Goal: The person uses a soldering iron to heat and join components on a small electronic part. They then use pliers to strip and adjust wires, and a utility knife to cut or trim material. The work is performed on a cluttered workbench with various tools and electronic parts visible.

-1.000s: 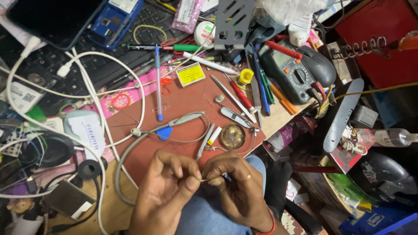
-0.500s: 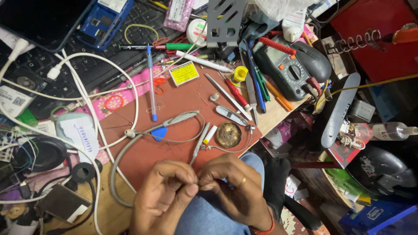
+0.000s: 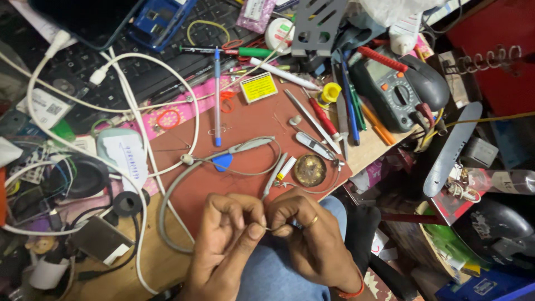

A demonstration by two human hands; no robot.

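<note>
Surface: cluttered workbench with a red-brown mat [image 3: 251, 120] at centre frame, tools strewn along its upper and right edges.
Left hand [image 3: 225, 245]: lower centre, thumb and forefinger pressed together on one end of a thin wire [image 3: 271, 228].
Right hand [image 3: 312, 239]: just right of it, fingers curled and pinched on the other end; a ring shows on one finger.
Wire: short, pale, stretched between the two hands, above the lap at the near mat edge.
Nearby: grey cable [image 3: 167, 206] looping left of the hands, round brass tin [image 3: 310, 170] just above, blue pick [image 3: 223, 161], blue pen [image 3: 217, 95], multimeter [image 3: 390, 92] at upper right.
Technique: likely best to keep the pinches close together and twist evenly, so the fine strand neither kinks nor slips.
</note>
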